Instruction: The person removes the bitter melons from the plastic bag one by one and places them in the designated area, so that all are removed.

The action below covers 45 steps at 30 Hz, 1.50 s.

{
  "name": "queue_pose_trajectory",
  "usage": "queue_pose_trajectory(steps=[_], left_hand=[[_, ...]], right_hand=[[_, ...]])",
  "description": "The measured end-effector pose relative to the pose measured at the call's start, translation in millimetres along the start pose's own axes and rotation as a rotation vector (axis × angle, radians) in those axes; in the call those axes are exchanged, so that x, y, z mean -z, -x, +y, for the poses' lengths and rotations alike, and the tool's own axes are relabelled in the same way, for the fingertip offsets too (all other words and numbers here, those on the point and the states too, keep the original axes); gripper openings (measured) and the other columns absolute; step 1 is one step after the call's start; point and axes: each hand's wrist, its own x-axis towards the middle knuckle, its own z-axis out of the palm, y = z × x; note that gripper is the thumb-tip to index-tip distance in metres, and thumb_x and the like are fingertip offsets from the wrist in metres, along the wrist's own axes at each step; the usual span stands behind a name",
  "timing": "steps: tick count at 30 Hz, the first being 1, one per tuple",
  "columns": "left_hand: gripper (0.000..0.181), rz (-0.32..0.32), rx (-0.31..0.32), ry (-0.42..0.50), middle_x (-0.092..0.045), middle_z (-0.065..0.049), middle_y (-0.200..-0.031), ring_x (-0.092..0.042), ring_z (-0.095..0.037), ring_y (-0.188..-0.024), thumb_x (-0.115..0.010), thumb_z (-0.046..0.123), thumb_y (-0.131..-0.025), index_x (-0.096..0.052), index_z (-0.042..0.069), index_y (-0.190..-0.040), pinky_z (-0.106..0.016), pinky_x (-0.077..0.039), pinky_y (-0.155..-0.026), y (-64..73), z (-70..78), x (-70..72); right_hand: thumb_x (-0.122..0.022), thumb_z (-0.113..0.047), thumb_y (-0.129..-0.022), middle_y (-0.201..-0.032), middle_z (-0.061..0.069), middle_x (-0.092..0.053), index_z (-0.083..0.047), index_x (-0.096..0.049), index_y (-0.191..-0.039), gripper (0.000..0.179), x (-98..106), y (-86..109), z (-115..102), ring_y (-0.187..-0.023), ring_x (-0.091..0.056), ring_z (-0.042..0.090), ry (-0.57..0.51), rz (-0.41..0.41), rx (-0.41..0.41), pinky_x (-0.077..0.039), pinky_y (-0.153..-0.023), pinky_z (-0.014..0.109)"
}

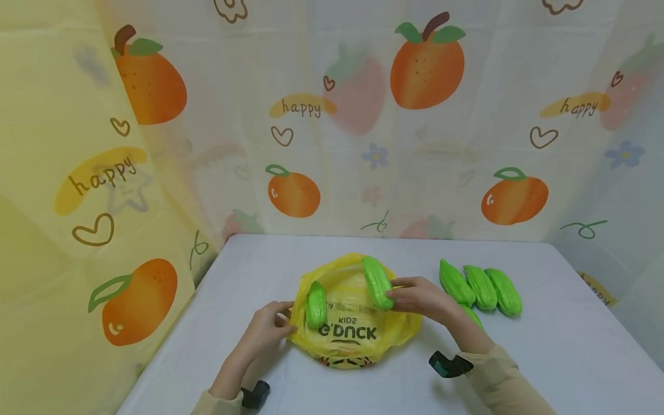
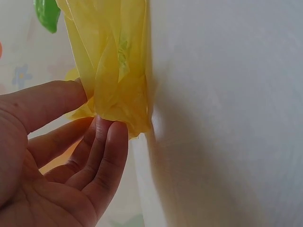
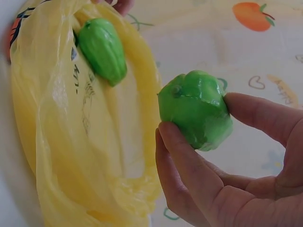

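Observation:
A yellow plastic bag (image 1: pixel 381 346) with dark printing lies spread on the table, its mouth held wide. My left hand (image 1: pixel 267 327) pinches the bag's left edge; the left wrist view has the yellow film (image 2: pixel 111 90) between thumb and fingers. Inside the bag, toward its left side, lies one glossy green ridged toy vegetable (image 1: pixel 316 308). Over the right part of the bag, my right hand (image 1: pixel 422 297) holds another green ridged toy vegetable (image 1: pixel 377 282). The right wrist view shows thumb and fingertips on opposite sides of this toy (image 3: pixel 196 111), with its stem nub facing the camera.
Several more green toy vegetables (image 1: pixel 482 287) lie grouped on the white table (image 1: pixel 576 357), right of the bag. One is partly hidden behind my right forearm. A fruit-printed curtain (image 1: pixel 363 167) rises along the table's back and sides.

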Motion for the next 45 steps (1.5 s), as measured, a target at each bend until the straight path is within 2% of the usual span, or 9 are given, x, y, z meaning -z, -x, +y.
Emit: queue_pose_trajectory(steps=[7,19,30,45], left_hand=[[0.049,-0.002,-0.023,-0.004,-0.063,-0.004,-0.095,-0.062,-0.012,-0.075,-0.077,0.007,-0.075,-0.062,0.003,-0.122,-0.023,-0.052,-0.063,0.2,-0.3,-0.3],[0.05,0.0,-0.022,-0.015,-0.063,-0.004,-0.093,-0.062,-0.012,-0.073,-0.077,0.007,-0.074,-0.062,0.001,-0.122,-0.024,-0.052,-0.062,0.4,1.6,0.4],[0.051,-0.004,0.01,-0.01,-0.063,-0.003,-0.094,-0.062,-0.011,-0.075,-0.078,0.007,-0.075,-0.062,0.005,-0.123,-0.023,-0.052,-0.063,-4.6,-3.1,-2.3],[0.05,-0.004,0.005,-0.024,-0.062,-0.002,-0.094,-0.061,-0.01,-0.075,-0.078,0.006,-0.074,-0.062,0.005,-0.122,-0.023,-0.052,-0.063,-4.2,-1.8,-2.8]], right_hand=[[-0.061,-0.022,-0.092,-0.13,0.027,-0.053,0.015,-0.024,-0.141,0.072,8.8,8.5,-2.0,-0.107,-0.063,0.022,-0.01,0.004,-0.001,-0.05,-0.094,0.039],[-0.058,-0.021,-0.094,-0.133,0.028,-0.049,0.016,-0.022,-0.141,0.07,26.0,27.6,-4.1,-0.108,-0.063,0.02,-0.032,0.014,0.009,-0.048,-0.095,0.039],[-0.056,-0.018,-0.095,-0.114,0.007,-0.061,0.016,-0.019,-0.141,0.069,47.9,39.2,3.1,-0.101,-0.064,0.014,-0.054,0.029,0.017,-0.05,-0.093,0.035],[-0.056,-0.022,-0.095,-0.115,0.005,-0.059,0.015,-0.015,-0.143,0.073,71.3,58.8,11.0,-0.103,-0.062,0.011,0.009,0.056,-0.02,-0.049,-0.094,0.032]])
